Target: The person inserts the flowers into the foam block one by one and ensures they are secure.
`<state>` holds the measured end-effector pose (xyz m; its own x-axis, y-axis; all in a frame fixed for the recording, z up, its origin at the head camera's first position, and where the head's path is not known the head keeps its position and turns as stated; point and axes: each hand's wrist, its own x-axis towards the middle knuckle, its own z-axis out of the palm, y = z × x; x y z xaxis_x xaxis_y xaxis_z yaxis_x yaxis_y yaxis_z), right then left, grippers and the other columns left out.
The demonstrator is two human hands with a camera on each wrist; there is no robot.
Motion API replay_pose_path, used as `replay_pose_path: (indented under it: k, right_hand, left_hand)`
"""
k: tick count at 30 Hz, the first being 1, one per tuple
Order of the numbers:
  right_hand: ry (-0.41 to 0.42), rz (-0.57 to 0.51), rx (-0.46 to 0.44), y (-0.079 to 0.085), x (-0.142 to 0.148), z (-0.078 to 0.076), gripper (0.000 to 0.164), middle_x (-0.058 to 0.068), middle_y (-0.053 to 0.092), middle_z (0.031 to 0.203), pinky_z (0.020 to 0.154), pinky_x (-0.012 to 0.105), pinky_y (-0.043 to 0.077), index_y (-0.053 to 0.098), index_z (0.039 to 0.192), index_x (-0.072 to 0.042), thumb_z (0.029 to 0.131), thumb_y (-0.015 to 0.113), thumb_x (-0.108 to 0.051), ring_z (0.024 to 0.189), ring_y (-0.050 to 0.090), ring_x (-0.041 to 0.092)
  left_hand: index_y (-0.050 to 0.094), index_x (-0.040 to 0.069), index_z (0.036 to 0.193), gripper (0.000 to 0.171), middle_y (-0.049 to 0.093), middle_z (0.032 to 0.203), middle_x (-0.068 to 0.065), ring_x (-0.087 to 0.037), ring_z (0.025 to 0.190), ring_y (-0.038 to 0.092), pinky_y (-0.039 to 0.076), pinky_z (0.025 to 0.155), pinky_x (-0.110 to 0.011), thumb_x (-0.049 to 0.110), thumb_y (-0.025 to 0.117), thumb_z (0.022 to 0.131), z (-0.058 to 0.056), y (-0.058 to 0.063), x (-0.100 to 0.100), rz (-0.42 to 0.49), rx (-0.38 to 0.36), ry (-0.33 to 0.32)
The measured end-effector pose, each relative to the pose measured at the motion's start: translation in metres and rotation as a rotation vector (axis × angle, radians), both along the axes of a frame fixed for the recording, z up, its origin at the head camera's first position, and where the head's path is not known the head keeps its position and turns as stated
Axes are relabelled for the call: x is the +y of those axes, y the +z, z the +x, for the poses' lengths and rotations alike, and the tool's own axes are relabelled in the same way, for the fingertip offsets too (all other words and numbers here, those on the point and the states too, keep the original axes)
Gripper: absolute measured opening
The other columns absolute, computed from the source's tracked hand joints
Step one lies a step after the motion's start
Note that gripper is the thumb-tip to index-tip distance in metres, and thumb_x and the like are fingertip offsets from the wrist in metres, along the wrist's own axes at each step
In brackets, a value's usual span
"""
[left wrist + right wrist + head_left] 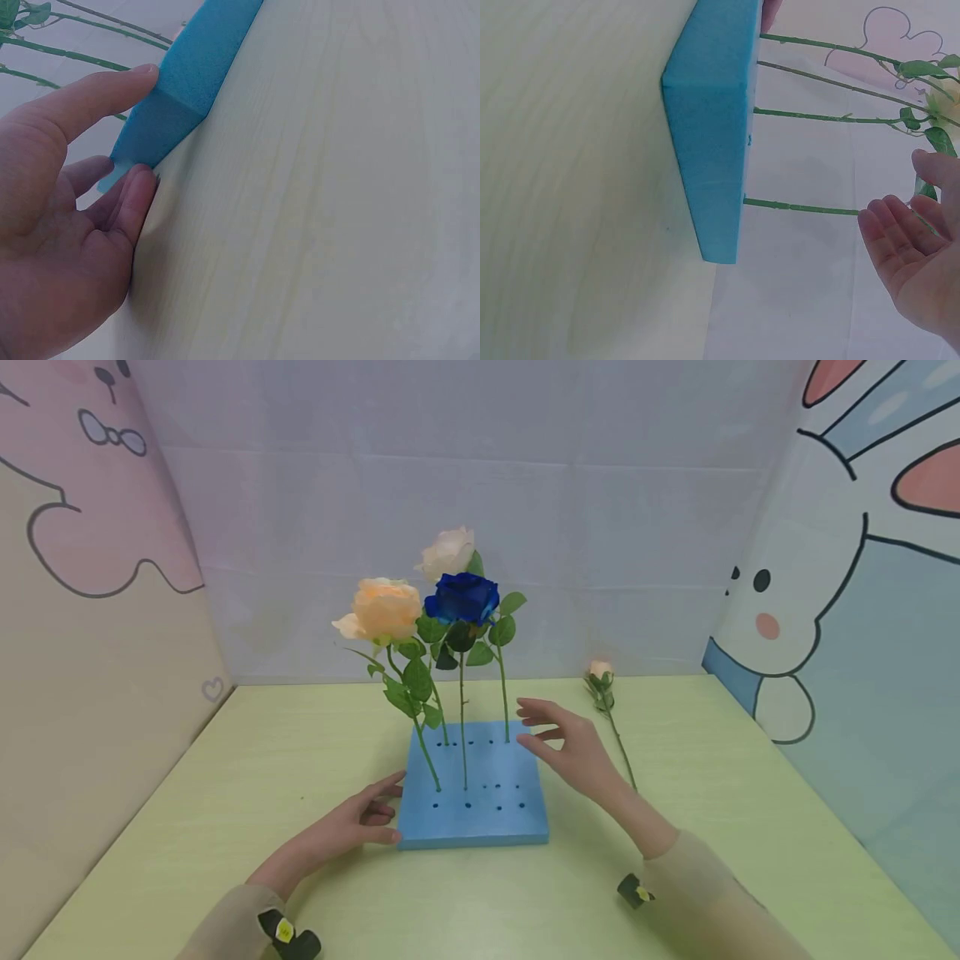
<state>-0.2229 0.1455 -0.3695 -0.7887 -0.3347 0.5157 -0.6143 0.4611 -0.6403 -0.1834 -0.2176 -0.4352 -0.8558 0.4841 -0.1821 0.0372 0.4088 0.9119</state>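
A light-blue board [498, 827] with rows of small holes lies on the table. Several rose stems stand in it, bearing a peach rose [386, 610], a dark blue rose [462, 599] and a white rose [447, 553]. The flower on the back-right stem [504, 693] is hidden by leaves and the blue bloom. My left hand [352, 818] touches the board's left side, thumb at the near corner and fingers loosely bent. Beside the back-right stem, my right hand [566, 747] hovers over the board's right edge with relaxed fingers, holding nothing.
Another pale peach rose [601, 670] lies on the table [705, 802] to the right, its stem running toward my right forearm. A pale cloth wall [630, 552] closes off the back, and cartoon-printed panels [892, 677] flank both sides.
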Motion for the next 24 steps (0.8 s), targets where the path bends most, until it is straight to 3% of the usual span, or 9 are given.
replay_pose_path:
  k: [15, 19, 24]
  right_hand:
    - [-0.159, 0.077, 0.032, -0.007, 0.049, 0.013, 0.047, 0.013, 0.071, 0.119, 0.081, 0.041, 0.059, 0.058, 0.133, -0.005, 0.089, 0.073, -0.010, 0.108, 0.067, 0.028]
    - [-0.191, 0.115, 0.019, -0.013, 0.062, 0.013, 0.045, 0.015, 0.071, 0.118, 0.081, 0.043, 0.059, 0.058, 0.132, -0.003, 0.089, 0.072, -0.010, 0.107, 0.067, 0.030]
    - [-0.225, 0.181, -0.020, -0.018, 0.075, 0.015, 0.046, 0.017, 0.069, 0.123, 0.084, 0.046, 0.057, 0.057, 0.132, -0.001, 0.090, 0.072, -0.011, 0.111, 0.065, 0.033]
  left_hand:
    - [0.019, 0.018, 0.159, 0.091, 0.032, 0.157, -0.019, -0.034, 0.135, 0.042, 0.040, 0.101, -0.014, 0.027, 0.075, 0.088, -0.001, -0.003, 0.000, -0.006, 0.018, -0.002]
    - [0.019, 0.018, 0.159, 0.091, 0.032, 0.157, -0.019, -0.034, 0.135, 0.043, 0.041, 0.103, -0.017, 0.028, 0.074, 0.088, -0.001, -0.003, 0.000, -0.012, 0.021, -0.003]
    - [0.019, 0.018, 0.159, 0.090, 0.032, 0.157, -0.019, -0.034, 0.135, 0.042, 0.040, 0.099, -0.010, 0.027, 0.074, 0.089, -0.001, -0.002, -0.001, -0.011, 0.019, -0.010]
